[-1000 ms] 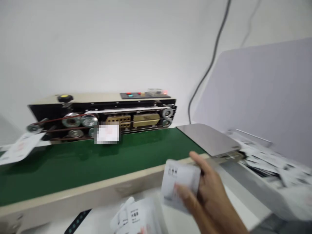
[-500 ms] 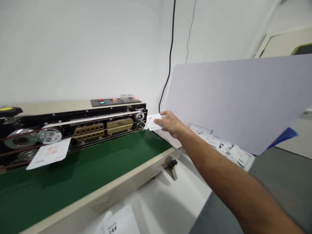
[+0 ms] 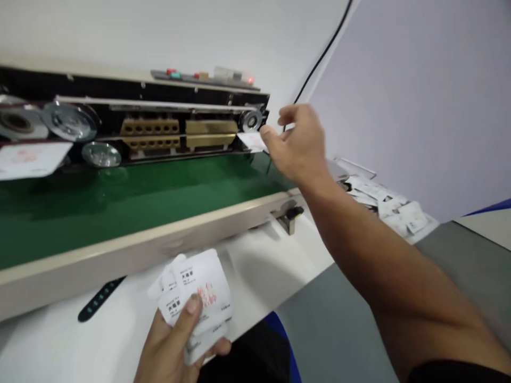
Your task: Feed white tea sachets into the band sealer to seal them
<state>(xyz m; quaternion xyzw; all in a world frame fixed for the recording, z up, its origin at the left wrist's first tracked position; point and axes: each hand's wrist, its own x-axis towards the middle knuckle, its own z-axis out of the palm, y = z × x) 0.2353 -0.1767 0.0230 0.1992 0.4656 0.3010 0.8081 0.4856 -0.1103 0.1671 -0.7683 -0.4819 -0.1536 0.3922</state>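
Packets (image 3: 215, 298), long axes pointing mostly forward, sit pinched in left fingers (image 3: 187, 318); right fingers (image 3: 294, 114) are parted.

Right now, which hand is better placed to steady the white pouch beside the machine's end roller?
Probably your right hand: it is right at that pouch, while your left hand is lower down, holding several pouches.

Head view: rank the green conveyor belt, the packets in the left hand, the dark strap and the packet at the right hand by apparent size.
Largest to smallest:
1. Green conveyor belt
2. Packets in the left hand, taken together
3. Dark strap
4. Packet at the right hand, as far as it shows
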